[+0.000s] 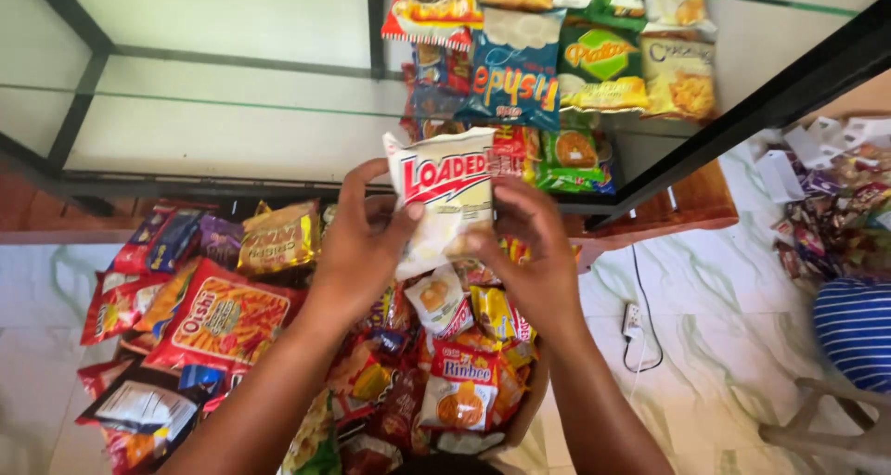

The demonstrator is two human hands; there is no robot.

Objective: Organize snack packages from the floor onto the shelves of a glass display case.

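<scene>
Floor pile: red and orange snack packets [223, 322] heaped on the left.
Left hand [357, 243]: fingers closed on the white packet's [445, 192] left edge.
White packet: held up before the glass shelf [232, 113].
Right hand [529, 252]: pinching its right side, seemingly.
Far right: striped cushion [854, 331].

A glass display cabinet [232, 95] with a black metal frame [770, 95] stands on a reddish wooden base [687, 206], daylight glancing off its panes. White marble floor [724, 280] with green veining spreads to the right, crossed by a white power strip [632, 321] and its black cord. A pale plastic chair [826, 433] occupies the lower right corner.
</scene>
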